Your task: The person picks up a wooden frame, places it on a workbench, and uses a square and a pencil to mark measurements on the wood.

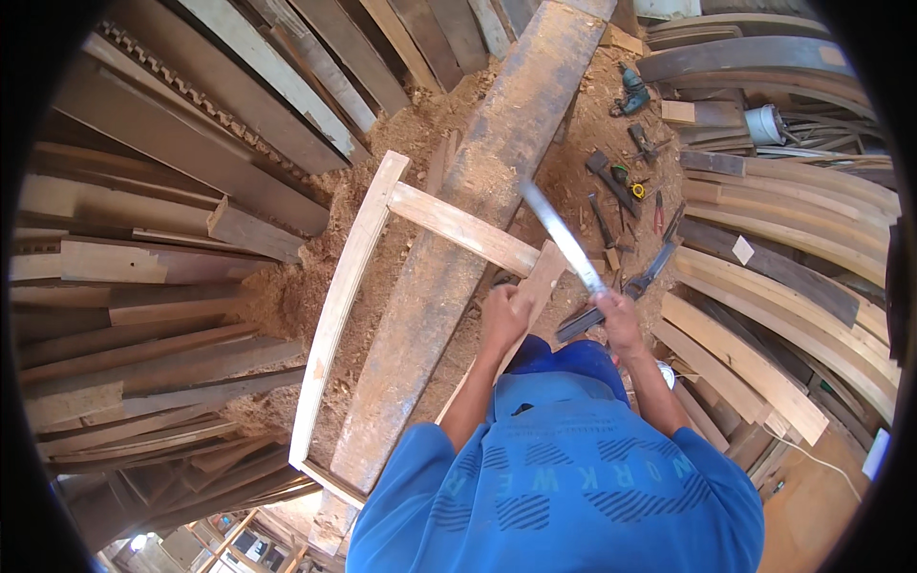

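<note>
Frame of pale wood (463, 230) lies across sawdust-strewn plank (401, 353); our left hand (506, 320) clamps right-hand rail (543, 275) near crosspiece (444, 220), our right hand (619, 321) grips slim metal tool (562, 235), blurred. We should brace frame firmly, hold left hand clear of tool's path.

We note left hand (504, 313) gripping wooden frame (463, 228) across dusty tabletop (411, 353). Right hand (621, 323) holds long silvery tool (561, 235), blurred.

A carpentry workshop: stacked planks (181, 153), scattered sawdust (287, 296), a power drill (631, 89)
</note>
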Demonstrator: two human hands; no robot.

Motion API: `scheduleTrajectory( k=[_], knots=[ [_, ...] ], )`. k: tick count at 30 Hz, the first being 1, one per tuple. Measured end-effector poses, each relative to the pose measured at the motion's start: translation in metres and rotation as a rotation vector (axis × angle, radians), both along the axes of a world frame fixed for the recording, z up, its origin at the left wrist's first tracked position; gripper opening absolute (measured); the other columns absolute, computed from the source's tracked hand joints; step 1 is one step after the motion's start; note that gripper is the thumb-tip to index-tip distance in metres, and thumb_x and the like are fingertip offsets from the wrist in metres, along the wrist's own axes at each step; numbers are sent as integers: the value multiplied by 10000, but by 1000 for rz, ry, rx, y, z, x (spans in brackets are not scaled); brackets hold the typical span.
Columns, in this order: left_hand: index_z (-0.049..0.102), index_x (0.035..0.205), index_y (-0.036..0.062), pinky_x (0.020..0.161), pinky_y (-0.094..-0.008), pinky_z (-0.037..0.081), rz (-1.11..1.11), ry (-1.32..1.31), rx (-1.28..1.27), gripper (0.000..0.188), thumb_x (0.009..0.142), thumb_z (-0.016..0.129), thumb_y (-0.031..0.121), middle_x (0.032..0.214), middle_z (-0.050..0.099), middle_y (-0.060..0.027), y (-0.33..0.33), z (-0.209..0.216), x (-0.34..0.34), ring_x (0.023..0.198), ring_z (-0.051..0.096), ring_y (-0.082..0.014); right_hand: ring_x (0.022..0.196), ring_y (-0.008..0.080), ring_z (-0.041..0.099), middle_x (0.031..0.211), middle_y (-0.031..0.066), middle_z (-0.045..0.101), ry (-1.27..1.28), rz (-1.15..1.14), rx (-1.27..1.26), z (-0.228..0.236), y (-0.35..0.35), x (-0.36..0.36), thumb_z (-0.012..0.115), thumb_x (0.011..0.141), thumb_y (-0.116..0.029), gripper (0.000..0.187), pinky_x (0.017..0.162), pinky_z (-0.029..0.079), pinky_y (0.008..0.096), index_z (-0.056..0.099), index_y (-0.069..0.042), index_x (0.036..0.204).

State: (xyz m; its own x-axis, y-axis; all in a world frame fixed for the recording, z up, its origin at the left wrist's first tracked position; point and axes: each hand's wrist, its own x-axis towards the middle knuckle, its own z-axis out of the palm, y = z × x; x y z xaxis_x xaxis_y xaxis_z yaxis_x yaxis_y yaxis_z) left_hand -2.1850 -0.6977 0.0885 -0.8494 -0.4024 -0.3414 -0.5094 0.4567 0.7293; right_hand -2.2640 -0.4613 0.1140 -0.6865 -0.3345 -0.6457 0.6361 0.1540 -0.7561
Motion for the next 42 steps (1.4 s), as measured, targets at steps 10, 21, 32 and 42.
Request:
scheduleTrajectory(
  k=[10, 21, 32, 42],
  knots=[
    [587, 1063, -107, 841, -377, 481, 325, -236, 569, 540, 874, 649, 395, 1052, 656, -242, -5, -106, -32, 973, 642, -283, 600, 37, 483, 762, -10, 568, 269, -226, 34, 40, -23, -77, 575, 947, -396, 341, 519, 391, 202, 567, -65, 1025],
    [501, 1194, -97, 882, -348, 466, 286, -150, 647, 493, 894, 637, 269, 1122, 626, -204, -9, -81, -43, 1037, 596, -240, 702, 289, 630, 771, 180, 647, 656, 350, 553, -57, -20, -98, 564, 897, -233, 304, 689, 484, 408, 656, 4, 1064],
    [471, 1208, -109, 911, -357, 453, 248, -272, 636, 490, 909, 615, 251, 1153, 601, -213, -19, -53, -49, 1056, 576, -239, 993, 427, 622, 982, 280, 649, 686, 203, 762, -49, -22, -141, 505, 916, -289, 371, 848, 475, 441, 651, 21, 1056],
    [420, 1278, -80, 950, -349, 433, 246, -176, 673, 549, 918, 609, 289, 1210, 571, -201, -12, -90, -39, 1105, 549, -241, 966, 334, 655, 954, 280, 659, 417, 422, 672, -126, -84, -205, 569, 900, -366, 467, 832, 470, 425, 633, 83, 1012]
  ],
)
